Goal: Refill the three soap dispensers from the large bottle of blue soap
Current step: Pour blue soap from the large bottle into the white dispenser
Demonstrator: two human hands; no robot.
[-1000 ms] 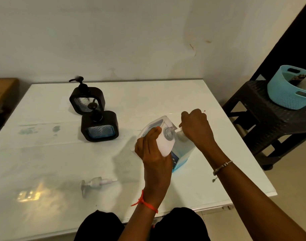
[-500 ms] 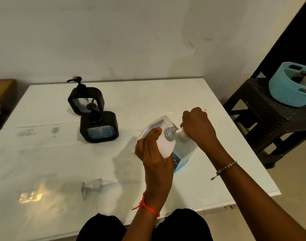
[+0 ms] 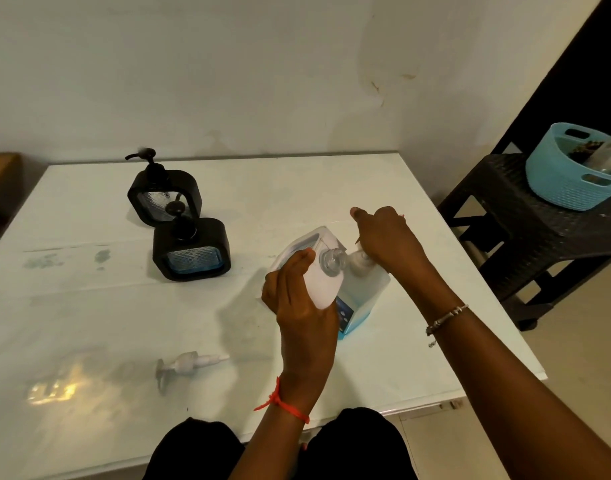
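Far left on the worktop [image 3: 89, 306] we have dried blue-green smears [image 3: 40, 261]. Next come the far black dispenser [image 3: 163, 197], pump on and looking nearly clear inside, and just in front of it the near black dispenser [image 3: 192, 249], blue showing through its window. Closer to us a loose white pump [image 3: 186, 365] lies on its side (presumably off the one we are holding).

Our left hand [image 3: 297, 306] has its fingers wrapped round the white dispenser [image 3: 323, 285], which is lifted and tilted, its open clear neck leaning toward the large bottle [image 3: 361, 303]. That bottle stands on the worktop right against it, with blue soap visible low down. Our right hand [image 3: 387, 237] sits on the bottle's whitish top [image 3: 359, 263], fingers curled around it and thumb sticking out. We cannot tell whether the top is a cap or a pump. Further right, a dark stand [image 3: 539, 216] carries a blue basket [image 3: 571, 178].

We judge that we are opening the bottle and that pouring has not begun. Nothing steadies the bottle's body, so a hard twist could spin or tip it on the glossy surface. The dispenser's neck is narrow and the bottle is bulky. A fast pour would likely overshoot, run down the white shell and make our grip slippery. Tilted as it is, the open dispenser could also dribble any leftover soap.
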